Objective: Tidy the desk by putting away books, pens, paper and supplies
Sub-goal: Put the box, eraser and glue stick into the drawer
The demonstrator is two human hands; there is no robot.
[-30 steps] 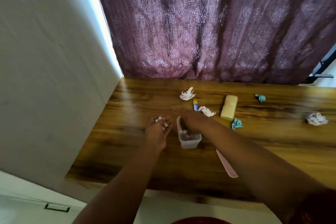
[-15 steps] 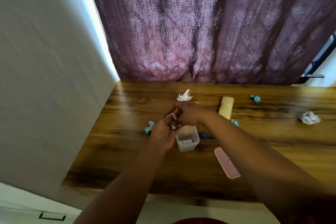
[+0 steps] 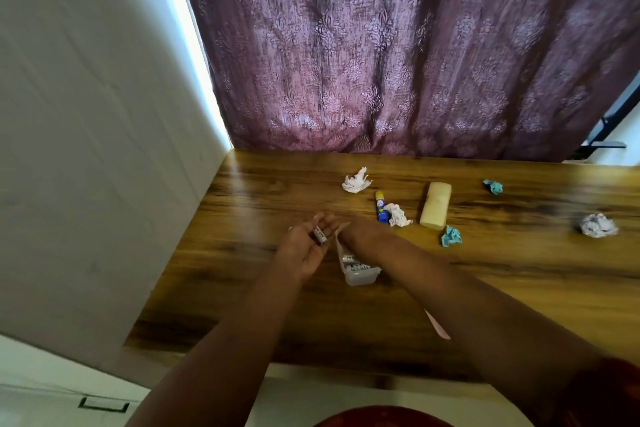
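A small clear plastic box sits on the wooden desk near its middle, with small white labelled cylinders inside. My left hand is palm up just left of the box, its fingers curled around one more small white cylinder. My right hand is turned down over the far end of the box, its fingertips hidden. A blue glue stick lies beyond the box. A pink lid lies partly under my right forearm.
Crumpled white paper lies at the back, by the glue stick and at far right. Two teal paper balls flank a cream oblong block. A wall runs along the left and a purple curtain hangs behind.
Half a second ago both hands met above the box. My right hand has since dropped to the box's far end, and my left hand has drawn back to the left.
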